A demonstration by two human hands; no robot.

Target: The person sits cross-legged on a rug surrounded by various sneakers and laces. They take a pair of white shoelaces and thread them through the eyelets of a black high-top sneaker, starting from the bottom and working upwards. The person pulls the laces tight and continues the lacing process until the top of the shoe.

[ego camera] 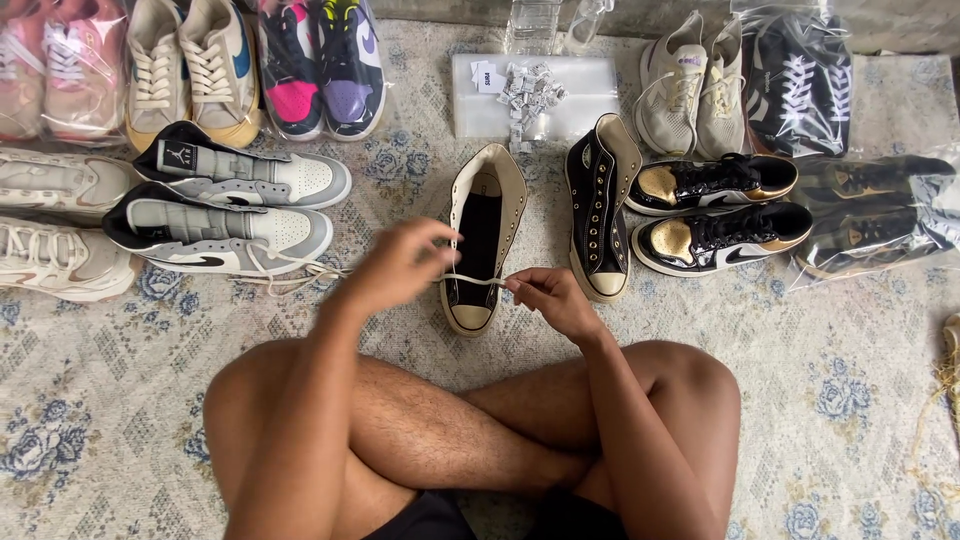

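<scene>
At the far left, pink trainers sit in a clear bag, with tan shoes and a pink-and-purple pair beside them. Below lie grey-and-white high-tops. The left hand, blurred, has its fingers pinched together on one end of a white lace. That lace crosses the lowest eyelets of a black-and-cream high-top, which lies on the patterned rug just ahead of the crossed legs. The right hand pinches the lace's other end. Behind, a flat clear plastic packet bears small white tags. The matching high-top stands beside it, then black-and-gold shoes and bagged dark pairs.
</scene>
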